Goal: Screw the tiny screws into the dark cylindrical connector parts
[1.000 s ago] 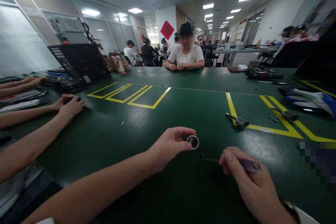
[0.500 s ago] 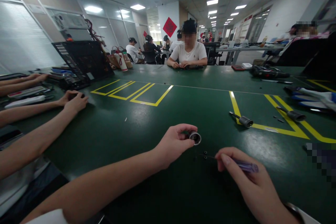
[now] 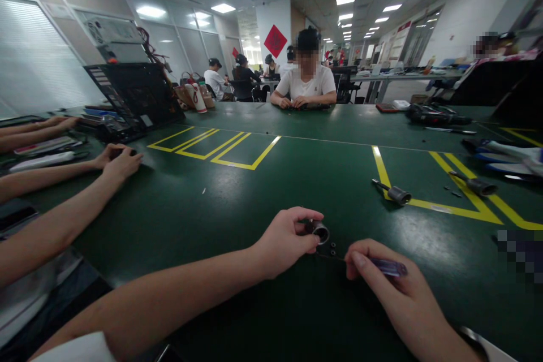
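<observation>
A right hand (image 3: 390,283) grips a screwdriver (image 3: 391,267) with a purple handle, to the right of a metal cup (image 3: 321,232). Two small dark pieces (image 3: 333,248) sit on the cup's near right side. Apart from the right hand, the left hand (image 3: 286,240) clamps the cup between thumb and fingers over a green table (image 3: 237,203). Beyond the cup, farther right, two stemmed cups (image 3: 400,195) lie by yellow tape (image 3: 456,213). Past the cup, across the table, sits a co-worker (image 3: 309,83) in a white shirt, hands close together.
</observation>
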`<state>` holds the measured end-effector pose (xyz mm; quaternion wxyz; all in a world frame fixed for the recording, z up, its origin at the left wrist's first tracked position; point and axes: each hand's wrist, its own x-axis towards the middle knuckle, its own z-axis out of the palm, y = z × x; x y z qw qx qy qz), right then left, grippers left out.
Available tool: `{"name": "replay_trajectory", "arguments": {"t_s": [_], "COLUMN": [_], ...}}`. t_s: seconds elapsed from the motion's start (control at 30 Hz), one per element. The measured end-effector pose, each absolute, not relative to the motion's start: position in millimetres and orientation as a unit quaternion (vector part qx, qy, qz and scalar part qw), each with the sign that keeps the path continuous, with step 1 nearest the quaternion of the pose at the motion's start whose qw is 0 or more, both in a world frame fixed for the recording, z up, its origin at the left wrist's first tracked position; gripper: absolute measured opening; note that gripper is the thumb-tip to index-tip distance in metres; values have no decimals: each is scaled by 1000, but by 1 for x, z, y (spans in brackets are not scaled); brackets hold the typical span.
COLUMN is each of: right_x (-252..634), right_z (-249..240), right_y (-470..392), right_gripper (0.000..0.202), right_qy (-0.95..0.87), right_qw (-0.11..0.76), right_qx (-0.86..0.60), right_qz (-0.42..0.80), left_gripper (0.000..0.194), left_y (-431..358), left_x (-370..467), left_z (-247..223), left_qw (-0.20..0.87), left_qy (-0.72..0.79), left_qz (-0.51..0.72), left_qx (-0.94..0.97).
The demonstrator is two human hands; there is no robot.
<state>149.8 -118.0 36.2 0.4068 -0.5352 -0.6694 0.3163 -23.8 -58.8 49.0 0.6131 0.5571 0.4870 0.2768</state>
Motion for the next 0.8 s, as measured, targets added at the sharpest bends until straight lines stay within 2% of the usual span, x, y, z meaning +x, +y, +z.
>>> {"name": "replay_trajectory", "arguments": {"t_s": [0.3, 0.57, 0.8], "right_x": [152, 160, 152], "right_z": [32, 38, 41], "right_y": [-119, -126, -126], "right_gripper": [30, 19, 10], "right_qy": [-669, -679, -753], "right_qw": [434, 515, 480], "right_qx": [-521, -483, -419], "right_qz": [305, 201, 162], "left_gripper": [42, 40, 39], "left_y": [-59, -57, -62], "left_x": [-22, -29, -24], "left_z": [53, 50, 51], "left_qw": [627, 614, 606], "left_qy": [500, 460, 466], "left_qz": [289, 325, 335], "left_qx": [522, 552, 551]}}
